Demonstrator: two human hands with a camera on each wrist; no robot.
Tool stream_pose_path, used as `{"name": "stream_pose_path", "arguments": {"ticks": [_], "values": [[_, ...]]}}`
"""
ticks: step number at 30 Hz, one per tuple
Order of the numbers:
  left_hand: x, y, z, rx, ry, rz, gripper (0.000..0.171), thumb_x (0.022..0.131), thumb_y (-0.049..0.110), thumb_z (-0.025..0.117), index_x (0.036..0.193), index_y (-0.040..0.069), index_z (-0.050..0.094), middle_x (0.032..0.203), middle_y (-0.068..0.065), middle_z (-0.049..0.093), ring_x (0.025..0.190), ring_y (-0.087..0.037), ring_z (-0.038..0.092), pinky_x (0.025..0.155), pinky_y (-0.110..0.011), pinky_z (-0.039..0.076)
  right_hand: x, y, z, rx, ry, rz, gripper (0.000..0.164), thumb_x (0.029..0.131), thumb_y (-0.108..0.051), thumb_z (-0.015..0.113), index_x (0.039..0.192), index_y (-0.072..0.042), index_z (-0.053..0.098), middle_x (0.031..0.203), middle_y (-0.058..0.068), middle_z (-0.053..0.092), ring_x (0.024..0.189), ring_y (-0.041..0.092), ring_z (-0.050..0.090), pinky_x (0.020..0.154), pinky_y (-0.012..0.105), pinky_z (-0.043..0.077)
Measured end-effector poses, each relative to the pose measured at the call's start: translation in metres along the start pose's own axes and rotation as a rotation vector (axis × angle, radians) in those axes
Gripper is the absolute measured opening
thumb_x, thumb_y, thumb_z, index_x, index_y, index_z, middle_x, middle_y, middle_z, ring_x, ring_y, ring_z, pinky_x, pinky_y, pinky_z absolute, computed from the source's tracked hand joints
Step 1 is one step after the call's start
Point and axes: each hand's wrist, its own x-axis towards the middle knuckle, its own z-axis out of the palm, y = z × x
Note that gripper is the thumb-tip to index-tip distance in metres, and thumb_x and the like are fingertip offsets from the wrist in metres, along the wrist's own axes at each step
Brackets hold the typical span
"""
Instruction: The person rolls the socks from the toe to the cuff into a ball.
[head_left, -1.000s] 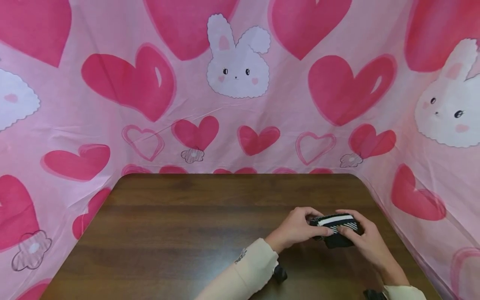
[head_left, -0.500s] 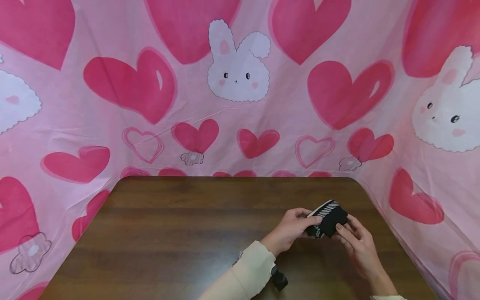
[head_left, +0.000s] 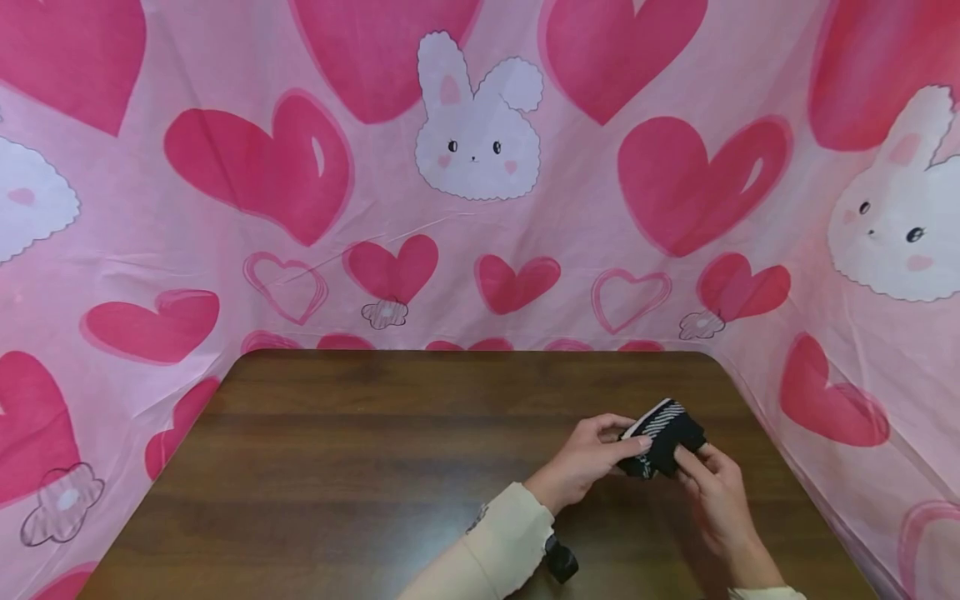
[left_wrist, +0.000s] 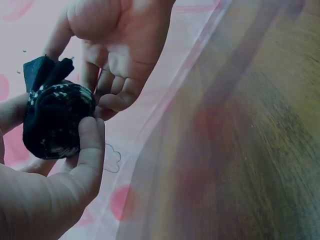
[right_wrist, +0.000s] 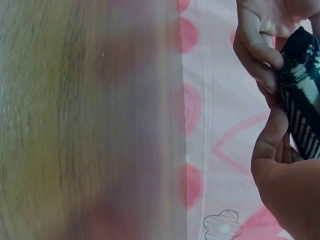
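A black knitted sock bundle with white stripes is held above the right side of the table. My left hand grips its left end, thumb across the striped face. On the other side my right hand pinches the plain black part between thumb and fingers. In the left wrist view the sock bundle appears rounded, with a loose black flap sticking up at the top. The right wrist view shows only part of the striped sock bundle, cut off by the frame edge.
Brown wooden table spreads below the hands. A pink cloth with hearts and rabbits hangs around its back and sides. A black strap piece sits by the left wrist.
The sock bundle has been turned from lying level to tilted, with its plain black part now facing up to the right. My right hand has shifted lower along it.
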Motion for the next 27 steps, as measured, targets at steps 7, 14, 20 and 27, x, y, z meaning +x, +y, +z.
{"name": "stream_pose_path", "arguments": {"ticks": [7, 14, 20, 27], "values": [[-0.003, 0.0, 0.004, 0.24, 0.036, 0.139, 0.029, 0.089, 0.026, 0.079, 0.116, 0.019, 0.07, 0.099, 0.007, 0.067, 0.087, -0.01, 0.064, 0.078, -0.038, 0.056, 0.004, 0.002, 0.009, -0.202, 0.245, -0.005, 0.031, 0.095, 0.008, 0.057, 0.089, -0.016, 0.075, 0.084, -0.004, 0.07, 0.073, 0.005, 0.063, 0.065, 0.018, 0.052], [-0.006, 0.005, 0.006, 0.704, 0.13, 0.55, 0.048, 0.086, 0.039, 0.081, 0.126, 0.019, 0.065, 0.109, 0.005, 0.063, 0.099, -0.003, 0.057, 0.085, -0.02, 0.046, 0.0, 0.007, 0.014, -0.818, 0.435, -0.13, 0.023, 0.081, -0.006, 0.082, 0.096, 0.002, 0.066, 0.07, -0.008, 0.065, 0.061, -0.001, 0.059, 0.053, 0.013, 0.045], [-0.004, 0.002, 0.006, 0.95, 0.215, 0.797, 0.023, 0.093, 0.026, 0.075, 0.114, 0.017, 0.077, 0.097, 0.007, 0.069, 0.085, 0.0, 0.057, 0.075, -0.008, 0.039, -0.005, 0.008, 0.017, -0.97, 0.45, -0.224, 0.031, 0.074, -0.015, 0.089, 0.093, -0.001, 0.069, 0.07, 0.003, 0.067, 0.057, 0.001, 0.056, 0.053, 0.012, 0.043], [-0.003, 0.001, 0.009, 0.409, 0.155, 0.46, 0.012, 0.095, 0.01, 0.07, 0.098, 0.015, 0.08, 0.088, 0.009, 0.071, 0.072, 0.0, 0.059, 0.064, -0.017, 0.049, -0.006, 0.008, 0.016, -1.022, 0.445, -0.258, 0.029, 0.071, -0.013, 0.089, 0.089, -0.002, 0.069, 0.068, 0.004, 0.065, 0.056, 0.001, 0.054, 0.053, 0.013, 0.04]]}}
